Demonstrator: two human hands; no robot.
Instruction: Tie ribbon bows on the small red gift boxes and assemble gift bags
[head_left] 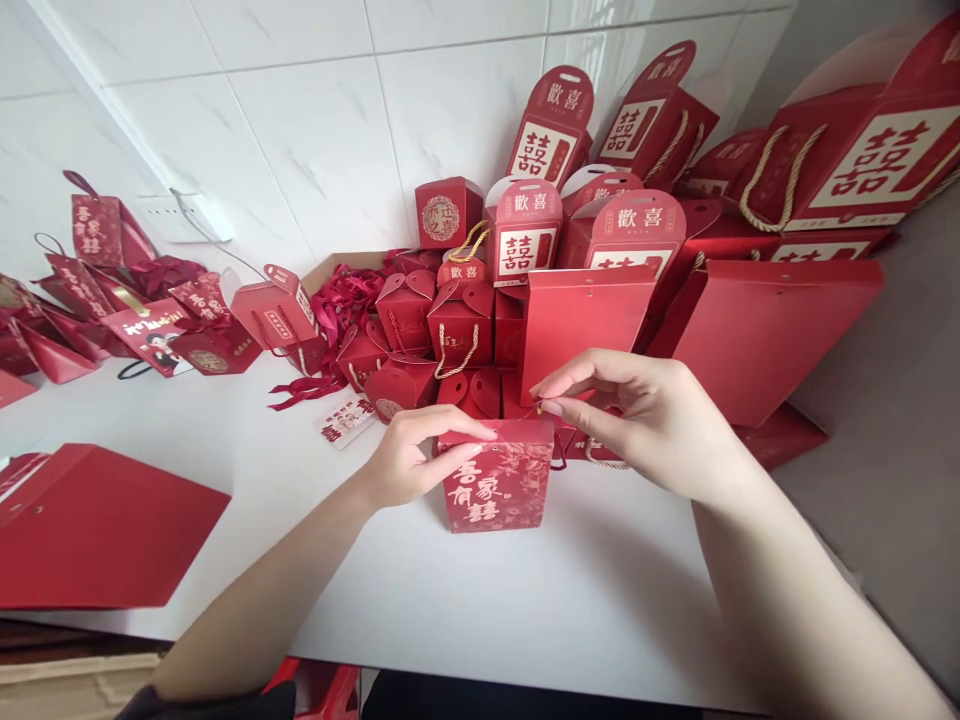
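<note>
A red box with pale flowers and gold characters (499, 490) stands upright on the white table in front of me. My left hand (420, 455) pinches its top edge at the left between thumb and forefinger. Just above and right of the box, my right hand (622, 410) has thumb and forefinger together on a thin dark cord with a small gold tip (539, 407). The cord's other end is hard to make out near the box top.
Many red gift boxes (461, 330) are piled behind, against the tiled wall. Two tall plain red boxes (589, 325) stand close behind my right hand. Flat red card (112, 530) lies at the left. More bags and ribbons (169, 275) sit at the back left.
</note>
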